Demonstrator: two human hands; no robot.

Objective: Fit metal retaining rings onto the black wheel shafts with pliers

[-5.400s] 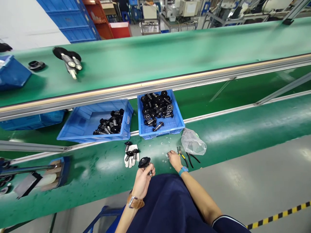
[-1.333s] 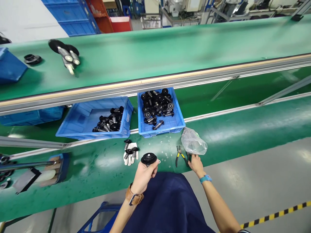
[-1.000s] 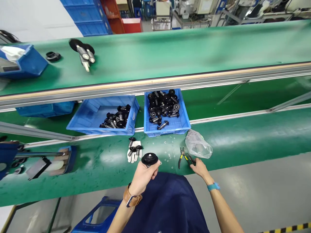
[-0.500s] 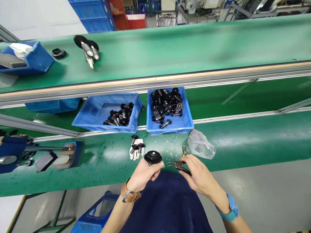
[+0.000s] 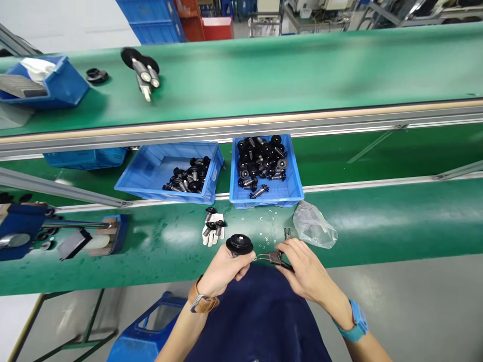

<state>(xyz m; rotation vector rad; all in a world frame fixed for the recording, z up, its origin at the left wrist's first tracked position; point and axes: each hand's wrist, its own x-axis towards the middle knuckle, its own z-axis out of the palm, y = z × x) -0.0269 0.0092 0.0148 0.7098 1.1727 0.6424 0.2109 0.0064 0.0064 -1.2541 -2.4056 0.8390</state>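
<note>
The roller point(image 5: 240, 244) is up in the air over the near part of the bench, its disc uppermost: smooth, black, stepped in rings like a pulley, with a small pale dot at the centre. A little of its grey shaft shows below. The left hand point(image 5: 221, 274) is gripping that shaft, fingers wrapped round it. The right hand point(image 5: 305, 269), just right of the roller, grips dark metal pliers point(image 5: 275, 258), their two slender prongs pointing at the roller and reaching the left thumb. Whether they touch a ring there is too small to tell.

Beyond the roller to the right, thin pale rings point(image 5: 266, 239) lie scattered, then a crumpled clear plastic bag point(image 5: 313, 226). To its left, a white fabric glove point(image 5: 210, 238) bears small rollers point(image 5: 211, 226), black-headed and grey-shafted. Farther beyond the roller stand two ribbed blue plastic crates, a left crate point(image 5: 130, 183) and a right crate point(image 5: 277, 188), both holding heaped black-and-grey parts. A pale mark on the left crate's end wall is unreadable. The bench point(image 5: 377, 216) under the roller is glossy green.
</note>
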